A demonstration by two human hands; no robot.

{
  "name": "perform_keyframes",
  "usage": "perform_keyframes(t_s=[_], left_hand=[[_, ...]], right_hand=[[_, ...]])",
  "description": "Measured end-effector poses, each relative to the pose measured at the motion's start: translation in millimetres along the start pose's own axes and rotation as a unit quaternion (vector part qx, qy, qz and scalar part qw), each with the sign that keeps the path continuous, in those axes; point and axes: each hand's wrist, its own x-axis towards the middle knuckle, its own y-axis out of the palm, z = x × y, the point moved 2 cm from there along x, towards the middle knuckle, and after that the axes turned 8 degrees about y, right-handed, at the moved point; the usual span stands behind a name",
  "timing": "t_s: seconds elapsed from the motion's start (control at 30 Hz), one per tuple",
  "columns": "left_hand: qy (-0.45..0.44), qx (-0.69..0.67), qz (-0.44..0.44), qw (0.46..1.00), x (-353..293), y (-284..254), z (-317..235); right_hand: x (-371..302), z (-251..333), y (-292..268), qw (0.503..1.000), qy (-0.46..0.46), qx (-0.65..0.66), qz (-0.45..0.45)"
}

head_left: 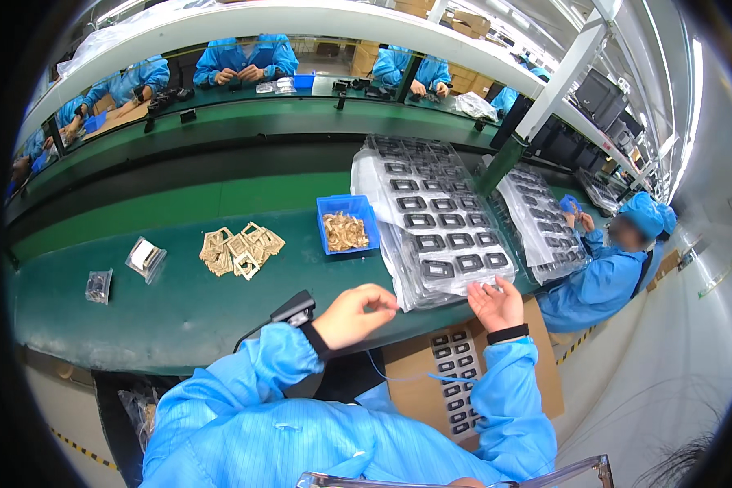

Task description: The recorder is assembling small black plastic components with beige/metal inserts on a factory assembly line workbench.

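A stack of clear plastic trays (439, 272) holds rows of black rectangular frame-shaped parts, with white sheets sticking out at the left side. At its near left corner is my left hand (356, 315), thumb and fingers curled together in a pinch. Whether anything is between those fingertips cannot be made out. My right hand (498, 305) is palm up at the near right edge of the stack, fingers spread and holding nothing. Below the table edge, between my forearms, an open cardboard box (419, 370) contains another tray of black parts (455, 382).
Left of the trays stands a blue bin (348, 203) of tan scraps. Farther left lie a pile of beige frames (242, 249) and two small plastic bags (145, 260). A second tray stack (537, 220) is beyond a green post (504, 165). A co-worker (602, 272) sits at right.
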Motion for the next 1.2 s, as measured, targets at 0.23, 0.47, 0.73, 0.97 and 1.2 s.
perform_keyframes(t_s=[0.23,0.47,0.73,0.97,1.2], left_hand=[[-0.190,-0.180,-0.074,0.962,61,7,27],[-0.213,-0.231,-0.149,0.938,90,25,36],[-0.209,-0.300,-0.138,0.920,98,36,46],[-0.178,-0.351,-0.182,0.901,121,32,49],[-0.098,-0.462,-0.257,0.843,149,5,85]], right_hand=[[23,13,13,0.994,0.060,0.082,0.028],[39,12,35,0.998,-0.054,-0.005,-0.010],[39,12,7,0.993,-0.101,-0.053,0.039],[15,5,-8,0.991,-0.123,-0.047,0.017],[32,-15,1,0.992,-0.122,0.000,0.010]])
